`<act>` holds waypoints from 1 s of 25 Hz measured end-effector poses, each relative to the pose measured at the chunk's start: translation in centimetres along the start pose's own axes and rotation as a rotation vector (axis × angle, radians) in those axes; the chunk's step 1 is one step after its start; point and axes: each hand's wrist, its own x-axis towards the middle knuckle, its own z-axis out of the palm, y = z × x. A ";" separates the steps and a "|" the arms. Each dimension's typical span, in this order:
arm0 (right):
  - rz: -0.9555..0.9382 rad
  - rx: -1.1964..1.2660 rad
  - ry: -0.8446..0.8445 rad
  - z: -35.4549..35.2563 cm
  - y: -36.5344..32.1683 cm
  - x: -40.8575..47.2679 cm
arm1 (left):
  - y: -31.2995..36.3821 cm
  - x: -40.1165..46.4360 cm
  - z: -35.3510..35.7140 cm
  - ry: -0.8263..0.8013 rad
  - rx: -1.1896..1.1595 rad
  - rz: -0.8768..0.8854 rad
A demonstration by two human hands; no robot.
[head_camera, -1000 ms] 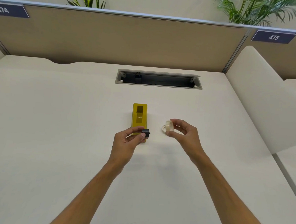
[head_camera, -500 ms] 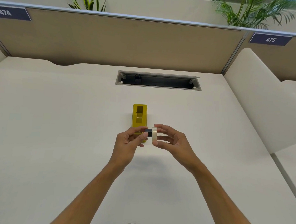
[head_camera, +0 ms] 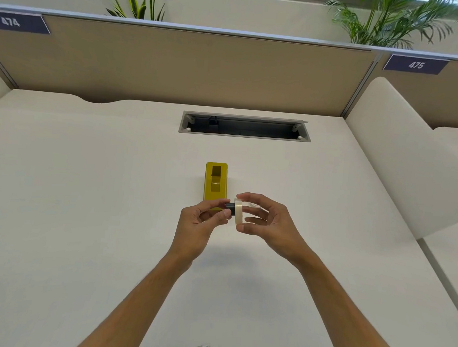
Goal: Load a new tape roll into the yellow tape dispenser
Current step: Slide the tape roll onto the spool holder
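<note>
The left hand (head_camera: 197, 224) pinches a small black spool (head_camera: 230, 207) between the thumb and the index finger, and the other fingers are curled loosely under it. The right hand (head_camera: 269, 223) holds the tape roll (head_camera: 238, 211) by its rim, with the thumb at the near side and the fingers at the far side; the middle fingers are half open and spread behind the roll. The roll stands on its edge and touches the right end of the spool. I cannot tell how deep the spool is inside the hole of the roll.

One second ago the two hands were apart: the left one held the spool just over the near end of the dispenser, and the right one held the roll to the right of it. Half a second ago the roll had already reached the spool. Now both hands are together, a little above the desk (head_camera: 89, 192), and the roll seems pushed a bit more to the left on the spool.

The yellow tape dispenser (head_camera: 215, 182) stands on the desk just beyond the hands, in the same place as before, with its long side pointing away from the person. Its near end is partly hidden by the left fingers. Its top slot is open and no roll is in it.

Farther on the desk there is a long cable opening (head_camera: 245, 126), and behind it a beige partition (head_camera: 175, 69)
</note>
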 end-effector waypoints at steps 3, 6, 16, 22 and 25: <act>-0.012 -0.016 0.006 0.0 -0.1 0.0 | 0.0 0.0 -0.1 -0.005 -0.005 0.001; -0.015 -0.031 0.009 0.0 -0.2 0.1 | 0.1 0.0 -0.1 -0.006 0.003 -0.004; -0.026 -0.082 0.006 0.3 -0.5 0.0 | 0.3 0.0 -0.3 -0.023 0.039 -0.004; -0.044 -0.183 0.020 0.4 -0.6 -0.1 | 0.4 0.1 -0.4 -0.016 0.060 -0.001; -0.048 -0.170 0.063 0.6 -1.0 -0.1 | 0.5 0.1 -0.5 -0.024 0.028 0.003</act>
